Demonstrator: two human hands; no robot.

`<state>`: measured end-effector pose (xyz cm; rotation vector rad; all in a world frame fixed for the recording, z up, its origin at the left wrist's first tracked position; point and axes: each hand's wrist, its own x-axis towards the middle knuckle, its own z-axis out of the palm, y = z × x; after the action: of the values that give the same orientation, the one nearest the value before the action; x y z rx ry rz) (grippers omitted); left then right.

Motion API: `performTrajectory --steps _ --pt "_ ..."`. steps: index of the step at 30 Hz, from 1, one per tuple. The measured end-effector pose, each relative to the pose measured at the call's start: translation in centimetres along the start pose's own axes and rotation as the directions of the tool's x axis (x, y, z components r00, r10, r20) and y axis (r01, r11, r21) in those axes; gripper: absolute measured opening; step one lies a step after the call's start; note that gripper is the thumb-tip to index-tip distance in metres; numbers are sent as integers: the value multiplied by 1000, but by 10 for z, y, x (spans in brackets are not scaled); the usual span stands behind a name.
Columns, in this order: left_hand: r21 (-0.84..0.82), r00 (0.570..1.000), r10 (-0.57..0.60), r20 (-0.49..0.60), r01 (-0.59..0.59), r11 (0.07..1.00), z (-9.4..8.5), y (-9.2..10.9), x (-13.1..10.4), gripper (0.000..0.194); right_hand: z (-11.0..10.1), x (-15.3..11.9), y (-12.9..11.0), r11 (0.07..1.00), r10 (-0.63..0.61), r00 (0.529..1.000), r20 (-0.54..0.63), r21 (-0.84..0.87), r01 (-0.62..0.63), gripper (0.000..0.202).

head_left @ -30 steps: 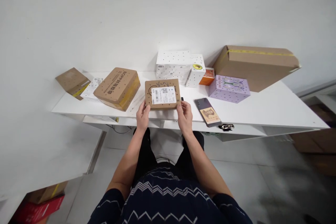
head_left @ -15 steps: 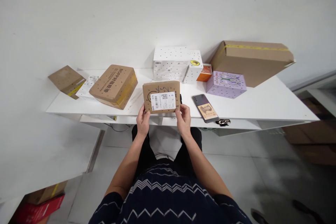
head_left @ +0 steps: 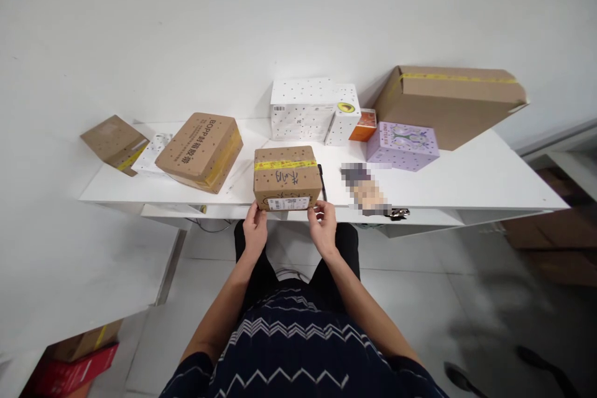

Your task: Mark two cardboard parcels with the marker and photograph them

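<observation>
A small brown carton (head_left: 286, 177) with yellow tape and handwriting on top is at the front edge of the white table (head_left: 237, 183). Its side with a white label faces me. My left hand (head_left: 255, 230) holds the carton's lower left corner, fingers closed on it. At the lower right corner my right hand (head_left: 323, 224) grips it, thumb in front. A thin black object (head_left: 322, 182) lies just right of the carton, partly hidden by it. The carton's underside is out of sight.
Left: a large BOPP carton (head_left: 200, 152), a white box (head_left: 152, 158), a smaller brown carton (head_left: 115, 142). Behind: white boxes (head_left: 301, 112), an orange box (head_left: 364, 126). Right: a purple box (head_left: 403, 146), a big brown carton (head_left: 452, 99), a blurred-out phone (head_left: 366, 189), a shiny black item (head_left: 397, 214).
The carton has tipped away from me, so its taped top now shows and the labelled side is foreshortened. Both hands have moved slightly down with its lower edge.
</observation>
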<state>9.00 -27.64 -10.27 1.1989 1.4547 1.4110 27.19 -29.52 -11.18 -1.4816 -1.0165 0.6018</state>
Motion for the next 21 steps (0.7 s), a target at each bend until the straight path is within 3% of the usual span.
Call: performTrajectory --steps 9,13,15,17,19,21 --pt "63 998 54 17 -55 997 -1 9 7 39 -2 1 -2 994 106 994 41 34 -107 26" --pt "50 968 242 -60 -240 970 0 26 11 50 -6 6 -2 990 131 991 16 49 -132 28" --pt "163 907 417 -52 -404 900 0 41 12 48 -10 12 -2 990 129 992 -14 52 -128 30" --pt "313 810 587 7 -559 768 0 55 12 41 -16 21 -3 992 127 991 -38 33 -125 30" --pt "411 716 692 92 -661 628 1 67 12 34 -22 30 -3 993 117 992 -47 -20 -118 30" --pt "451 653 740 159 -715 534 4 72 13 31 -27 41 -2 989 93 995 -29 -109 -95 30"
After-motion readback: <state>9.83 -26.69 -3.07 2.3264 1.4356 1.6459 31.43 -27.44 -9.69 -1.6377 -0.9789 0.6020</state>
